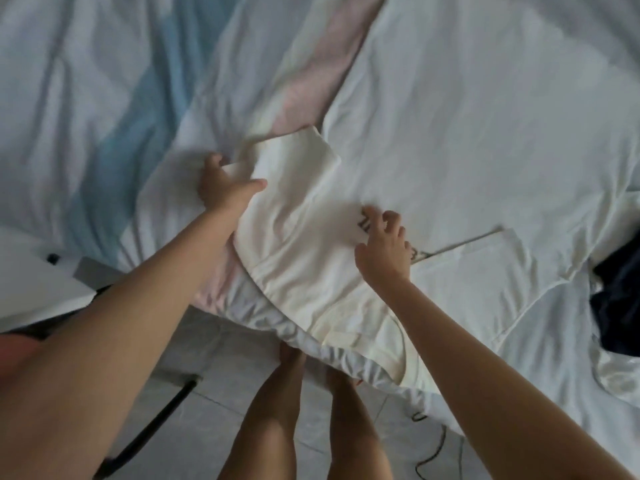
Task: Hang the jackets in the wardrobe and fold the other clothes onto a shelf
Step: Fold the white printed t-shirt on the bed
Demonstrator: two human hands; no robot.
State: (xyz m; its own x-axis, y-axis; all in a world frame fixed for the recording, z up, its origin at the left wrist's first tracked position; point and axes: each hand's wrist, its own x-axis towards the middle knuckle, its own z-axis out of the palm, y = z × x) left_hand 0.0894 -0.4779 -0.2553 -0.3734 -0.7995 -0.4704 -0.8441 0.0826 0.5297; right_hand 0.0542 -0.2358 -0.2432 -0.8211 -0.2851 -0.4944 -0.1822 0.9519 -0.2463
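Pinched by left hand (221, 183): cream shirt (294, 244) folded edge, centre frame; right hand (382, 244) curled on it, hold unclear

One head-worn wide-angle view, pitched forward and down.
Close range: left hand (221, 188) and right hand (382, 247) mid-frame on a cream fabric garment (304, 244); pale rumpled bed sheet (467, 116) beyond them, grey tiled floor (221, 344) and bare legs (273, 410) below them.

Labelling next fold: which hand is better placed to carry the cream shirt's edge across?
Likely left: left hand grips the cream shirt by its raised edge; right hand rests mid-shirt beside the print, suited to pinning.
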